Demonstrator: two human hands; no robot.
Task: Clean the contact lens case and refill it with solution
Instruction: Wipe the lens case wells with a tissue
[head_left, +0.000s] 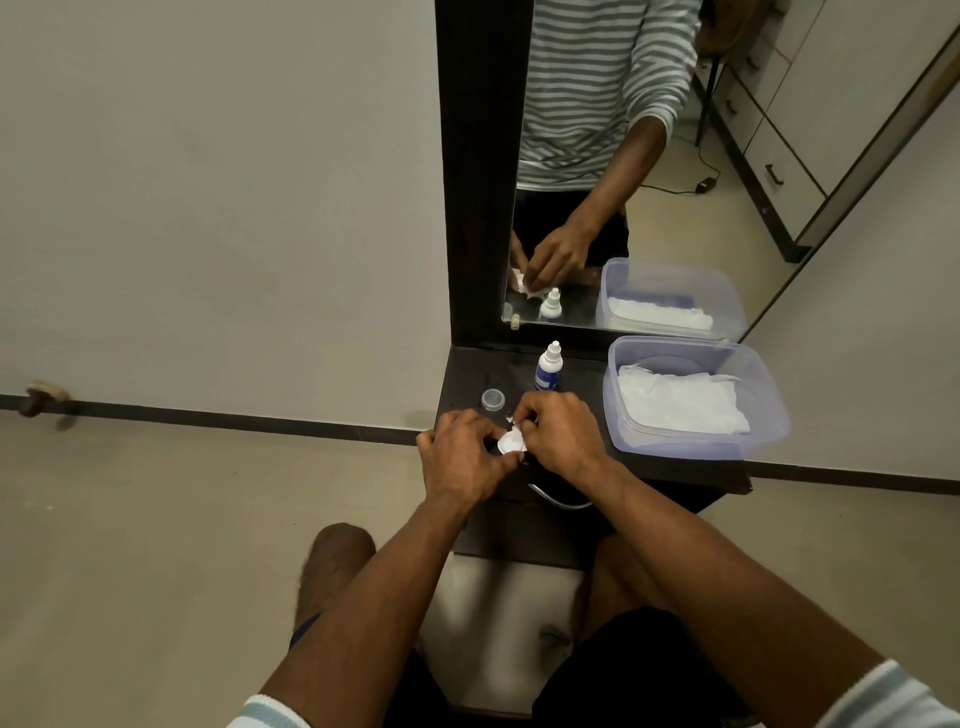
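Item: contact lens case (510, 442), white, small, at centre frame, held over the front edge of the dark desk (675, 467). Partly hidden by fingers; whether its wells were open could not be told.

Left hand (460, 457): grip closed around the case from the left, fingers curled on it.

Right hand (558, 434): grip pinched on a scrap of white tissue (518, 427), pressed against the case's upper side.

Loose cap (493, 399): translucent, resting on the desk just above the hands, apart from them.

Solution bottle (549, 368): white with blue label, upright, nozzle capped, above centre by the mirror (649, 156).

Plastic tub (693, 397): clear, right of centre, holding folded white tissues.

Step in hand, as judged: wiping the case dry, the cleaning half of the task. Refilling not yet begun.

Next move would call for setting the tissue aside, steadying the case flat on the desk, then uncapping the bottle and dripping solution into each well.
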